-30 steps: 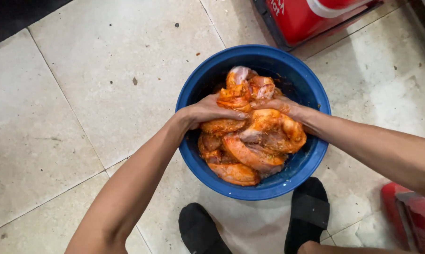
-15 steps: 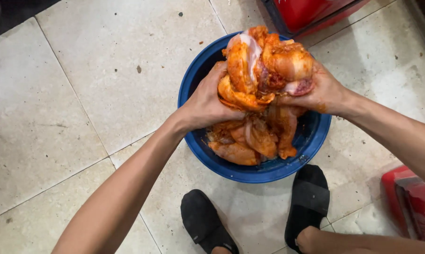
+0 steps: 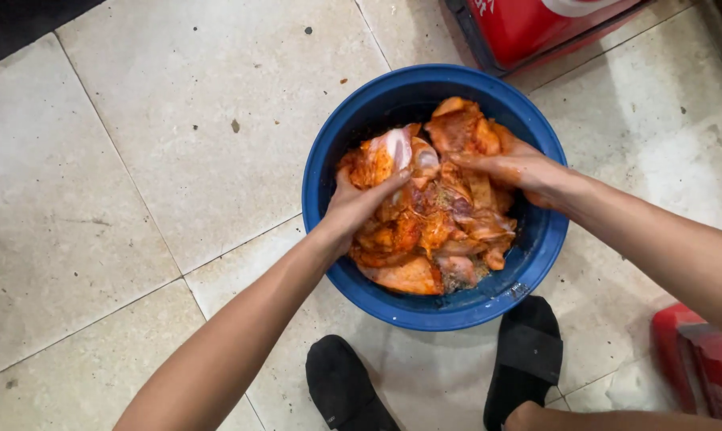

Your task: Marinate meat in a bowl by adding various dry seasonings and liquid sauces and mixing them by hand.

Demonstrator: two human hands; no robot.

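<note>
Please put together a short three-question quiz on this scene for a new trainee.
1. True or false: both hands are down in the blue basin, on the pile of seasoned chicken pieces.
2. What does the basin stand on? A) a metal table B) a tiled floor C) a wooden bench
3. Fill in: below the basin, two black ______ show.

Key
1. True: the left hand and the right hand both rest on the meat.
2. B, the pale tiled floor.
3. Slippers.
</note>
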